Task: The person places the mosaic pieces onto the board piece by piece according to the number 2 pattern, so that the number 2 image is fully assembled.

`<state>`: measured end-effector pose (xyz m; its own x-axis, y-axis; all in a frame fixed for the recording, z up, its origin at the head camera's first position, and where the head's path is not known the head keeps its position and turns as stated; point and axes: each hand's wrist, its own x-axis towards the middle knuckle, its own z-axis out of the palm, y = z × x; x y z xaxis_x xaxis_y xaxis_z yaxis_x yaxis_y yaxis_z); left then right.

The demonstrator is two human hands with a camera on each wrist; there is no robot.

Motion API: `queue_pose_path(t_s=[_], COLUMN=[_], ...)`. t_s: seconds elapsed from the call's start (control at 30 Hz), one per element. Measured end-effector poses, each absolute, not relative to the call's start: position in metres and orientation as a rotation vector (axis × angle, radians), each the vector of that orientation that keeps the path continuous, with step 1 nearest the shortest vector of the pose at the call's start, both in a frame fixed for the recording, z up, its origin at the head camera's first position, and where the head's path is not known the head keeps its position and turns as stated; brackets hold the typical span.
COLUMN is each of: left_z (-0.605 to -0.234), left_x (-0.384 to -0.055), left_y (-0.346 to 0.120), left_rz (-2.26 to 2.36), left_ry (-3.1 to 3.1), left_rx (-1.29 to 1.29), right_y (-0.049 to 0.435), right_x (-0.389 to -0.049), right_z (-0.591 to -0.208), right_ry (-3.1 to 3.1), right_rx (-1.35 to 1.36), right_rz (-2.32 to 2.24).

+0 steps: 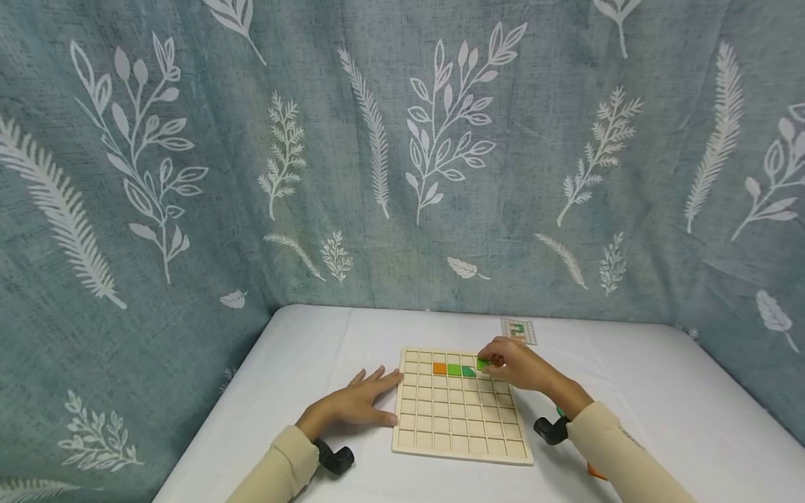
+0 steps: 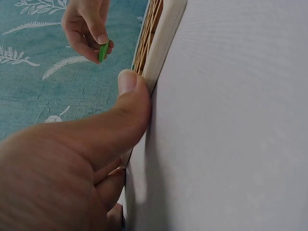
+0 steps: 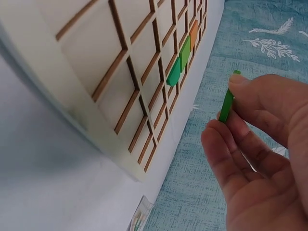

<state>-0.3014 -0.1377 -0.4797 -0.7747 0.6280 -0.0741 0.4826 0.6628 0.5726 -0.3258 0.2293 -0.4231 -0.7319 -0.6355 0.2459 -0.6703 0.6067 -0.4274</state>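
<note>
A pale wooden grid board [image 1: 462,419] lies flat on the white-covered table. In its upper rows sit an orange tile [image 1: 439,368], a light green tile [image 1: 454,369] and a darker green tile [image 1: 468,372] with a rounded corner, side by side. My right hand [image 1: 517,363] pinches a bright green tile [image 3: 226,105] between thumb and fingers, holding it just above the board right of that row. With fingers spread, my left hand [image 1: 361,402] rests on the table, its thumb and fingertips at the board's left edge.
Behind the board's far right corner lies a small printed card [image 1: 518,331] with a grid pattern. An orange piece [image 1: 596,472] and a green piece [image 1: 560,411] show partly from under the right forearm. A patterned curtain [image 1: 402,265] hangs behind the table.
</note>
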Motion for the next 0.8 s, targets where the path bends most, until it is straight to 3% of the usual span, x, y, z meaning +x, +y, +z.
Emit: queue_pose_path(t_s=[0.8], left_z=[-0.482], left_x=[-0.302], left_y=[-0.137], left_rz=[0.788], left_ry=[2.62], left_rx=[0.882], right_y=[0.207], right_x=[-0.335], right_z=[-0.445], right_ry=[-2.806], right_rx=[1.109], right_rz=[0.829])
